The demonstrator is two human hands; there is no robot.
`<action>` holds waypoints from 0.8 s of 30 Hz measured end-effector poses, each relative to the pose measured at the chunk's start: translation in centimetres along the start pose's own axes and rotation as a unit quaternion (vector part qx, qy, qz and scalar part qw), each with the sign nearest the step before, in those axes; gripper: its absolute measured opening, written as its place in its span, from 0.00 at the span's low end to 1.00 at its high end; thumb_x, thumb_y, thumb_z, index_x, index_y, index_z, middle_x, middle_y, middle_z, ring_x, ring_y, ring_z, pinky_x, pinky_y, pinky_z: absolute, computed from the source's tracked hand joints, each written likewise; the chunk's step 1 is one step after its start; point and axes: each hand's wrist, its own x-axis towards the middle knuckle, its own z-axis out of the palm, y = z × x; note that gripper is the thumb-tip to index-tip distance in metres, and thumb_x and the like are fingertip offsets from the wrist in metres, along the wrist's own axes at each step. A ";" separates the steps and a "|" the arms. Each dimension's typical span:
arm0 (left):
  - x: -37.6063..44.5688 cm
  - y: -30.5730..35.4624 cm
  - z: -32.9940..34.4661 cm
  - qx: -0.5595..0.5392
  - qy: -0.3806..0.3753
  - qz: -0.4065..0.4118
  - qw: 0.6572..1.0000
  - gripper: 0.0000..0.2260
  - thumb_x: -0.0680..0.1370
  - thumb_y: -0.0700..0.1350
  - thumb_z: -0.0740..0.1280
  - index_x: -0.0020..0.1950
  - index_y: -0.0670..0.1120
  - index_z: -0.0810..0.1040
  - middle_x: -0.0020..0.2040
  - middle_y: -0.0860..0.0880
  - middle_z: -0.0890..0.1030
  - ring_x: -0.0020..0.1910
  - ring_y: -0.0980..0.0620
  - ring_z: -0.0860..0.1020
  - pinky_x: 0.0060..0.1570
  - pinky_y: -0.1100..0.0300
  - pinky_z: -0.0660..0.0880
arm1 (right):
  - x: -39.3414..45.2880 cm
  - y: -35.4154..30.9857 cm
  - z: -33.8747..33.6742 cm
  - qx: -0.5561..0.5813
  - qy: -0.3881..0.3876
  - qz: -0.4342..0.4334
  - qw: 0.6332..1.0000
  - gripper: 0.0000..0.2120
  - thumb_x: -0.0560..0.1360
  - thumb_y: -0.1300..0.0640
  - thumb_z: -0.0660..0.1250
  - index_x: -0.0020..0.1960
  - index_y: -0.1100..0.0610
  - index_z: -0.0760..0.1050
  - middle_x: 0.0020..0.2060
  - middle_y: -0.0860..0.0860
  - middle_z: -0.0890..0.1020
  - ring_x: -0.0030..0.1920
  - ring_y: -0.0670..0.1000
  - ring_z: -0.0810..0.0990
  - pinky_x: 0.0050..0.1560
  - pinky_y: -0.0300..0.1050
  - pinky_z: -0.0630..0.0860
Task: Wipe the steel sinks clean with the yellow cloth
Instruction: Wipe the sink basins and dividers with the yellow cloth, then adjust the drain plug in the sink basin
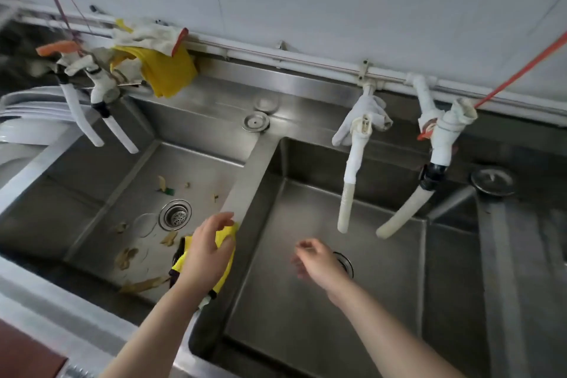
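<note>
We see our left hand [208, 250] lying over the yellow cloth [225, 235], which is draped on the steel divider [250, 175] between the two sinks; the fingers are spread and only lightly bent on top of the cloth, and we cannot tell whether they pinch it. Our right hand [316, 261] hovers above the right sink [306, 301], fingers loosely curled and holding nothing, blurred, just over that basin's drain [345, 262]. The left sink [101, 193] holds scattered food scraps [127, 256] around its strainer drain [175, 214]. White hoses [346, 196] hang from taps over both basins. On the back ledge lies a round steel plug [255, 122], and a second yellow cloth [165, 70] hangs from the rail under a whitish glove [147, 35]. Stacked white plates [27, 120] stand at the far left.
</note>
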 end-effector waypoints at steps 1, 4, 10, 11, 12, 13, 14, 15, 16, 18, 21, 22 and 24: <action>-0.1 0.9 0.7 -0.024 -0.018 -0.004 1.000 0.18 0.76 0.33 0.65 0.58 0.54 0.77 0.52 0.57 0.80 0.53 0.57 0.76 0.55 0.64 0.71 | 0.0 0.3 -1.0 0.007 0.008 0.007 1.000 0.02 0.79 0.60 0.63 0.48 0.55 0.73 0.36 0.52 0.82 0.32 0.48 0.77 0.35 0.42 0.74; -0.2 2.6 4.0 -0.084 -0.085 -0.023 0.993 0.18 0.76 0.30 0.64 0.50 0.54 0.78 0.44 0.58 0.83 0.44 0.63 0.78 0.46 0.75 0.71 | -0.1 1.6 -4.9 0.020 0.044 0.030 0.998 0.04 0.79 0.60 0.64 0.45 0.54 0.75 0.34 0.51 0.83 0.31 0.49 0.79 0.36 0.45 0.75; -0.8 5.1 10.2 -0.104 -0.179 -0.064 0.976 0.11 0.76 0.38 0.65 0.50 0.55 0.79 0.50 0.53 0.83 0.50 0.55 0.80 0.54 0.60 0.73 | -0.8 3.5 -12.8 0.051 0.104 0.028 0.993 0.02 0.79 0.61 0.64 0.48 0.57 0.75 0.36 0.55 0.84 0.32 0.51 0.79 0.35 0.45 0.78; -0.8 5.9 11.7 -0.097 -0.199 -0.071 0.973 0.13 0.77 0.36 0.65 0.50 0.55 0.79 0.50 0.54 0.83 0.51 0.56 0.80 0.54 0.60 0.73 | -1.0 3.6 -14.7 0.057 0.122 0.026 0.990 0.03 0.79 0.61 0.64 0.47 0.57 0.74 0.35 0.55 0.83 0.31 0.50 0.78 0.33 0.43 0.77; -0.8 6.0 12.5 -0.091 -0.212 -0.078 0.970 0.15 0.78 0.34 0.65 0.50 0.55 0.79 0.50 0.54 0.82 0.51 0.57 0.79 0.53 0.62 0.73 | -1.0 3.7 -15.8 0.063 0.132 0.023 0.989 0.03 0.80 0.61 0.64 0.47 0.57 0.74 0.36 0.55 0.82 0.31 0.50 0.77 0.31 0.42 0.76; -0.8 6.7 13.8 -0.089 -0.226 -0.084 0.966 0.14 0.78 0.34 0.64 0.51 0.54 0.79 0.50 0.55 0.82 0.50 0.60 0.79 0.52 0.66 0.72 | -1.2 3.8 -17.7 0.068 0.142 0.018 0.987 0.03 0.80 0.61 0.64 0.47 0.58 0.74 0.37 0.56 0.82 0.32 0.51 0.77 0.31 0.42 0.75; -0.8 7.1 14.5 -0.084 -0.237 -0.084 0.964 0.14 0.78 0.33 0.64 0.51 0.53 0.79 0.50 0.55 0.82 0.49 0.64 0.79 0.49 0.71 0.71 | -1.2 3.8 -18.9 0.070 0.148 0.013 0.986 0.03 0.80 0.60 0.64 0.48 0.58 0.74 0.38 0.57 0.81 0.33 0.51 0.77 0.32 0.42 0.75; -0.9 7.7 15.6 -0.075 -0.247 -0.082 0.963 0.13 0.78 0.33 0.64 0.51 0.52 0.79 0.50 0.56 0.82 0.46 0.67 0.78 0.47 0.75 0.70 | -1.3 3.9 -20.5 0.072 0.157 0.008 0.985 0.03 0.80 0.60 0.64 0.49 0.58 0.75 0.38 0.56 0.81 0.33 0.51 0.77 0.32 0.41 0.75; -1.0 8.2 16.4 -0.075 -0.252 -0.079 0.961 0.13 0.78 0.33 0.64 0.51 0.52 0.79 0.49 0.57 0.82 0.44 0.69 0.78 0.47 0.76 0.70 | -1.2 4.0 -21.7 0.073 0.169 0.004 0.983 0.03 0.80 0.60 0.64 0.49 0.57 0.75 0.38 0.56 0.81 0.33 0.51 0.77 0.32 0.41 0.75; -1.3 9.3 18.3 -0.078 -0.261 -0.082 0.959 0.13 0.78 0.34 0.65 0.50 0.52 0.80 0.47 0.59 0.82 0.45 0.67 0.78 0.49 0.75 0.71 | -0.6 3.9 -24.2 0.077 0.199 -0.008 0.977 0.04 0.81 0.61 0.63 0.47 0.56 0.75 0.36 0.55 0.81 0.31 0.50 0.76 0.30 0.40 0.73; -1.6 10.2 20.4 -0.076 -0.272 -0.088 0.955 0.11 0.76 0.41 0.67 0.46 0.58 0.82 0.43 0.59 0.84 0.44 0.63 0.79 0.48 0.69 0.73 | 0.2 3.2 -27.5 0.063 0.233 -0.028 0.970 0.07 0.81 0.61 0.62 0.45 0.54 0.74 0.36 0.56 0.81 0.31 0.50 0.75 0.32 0.42 0.73; -1.6 10.4 21.0 -0.071 -0.274 -0.083 0.956 0.09 0.74 0.44 0.67 0.46 0.59 0.82 0.44 0.60 0.84 0.46 0.61 0.80 0.49 0.67 0.73 | 0.6 2.9 -28.8 0.048 0.244 -0.036 0.968 0.07 0.81 0.61 0.62 0.45 0.54 0.74 0.37 0.56 0.82 0.32 0.50 0.77 0.34 0.44 0.75; -1.5 10.9 22.1 -0.073 -0.273 -0.083 0.956 0.10 0.76 0.41 0.66 0.45 0.57 0.82 0.43 0.63 0.83 0.47 0.58 0.80 0.48 0.69 0.72 | 1.6 2.1 -31.4 0.007 0.278 -0.054 0.959 0.07 0.80 0.59 0.62 0.45 0.51 0.75 0.39 0.54 0.83 0.36 0.52 0.80 0.40 0.49 0.78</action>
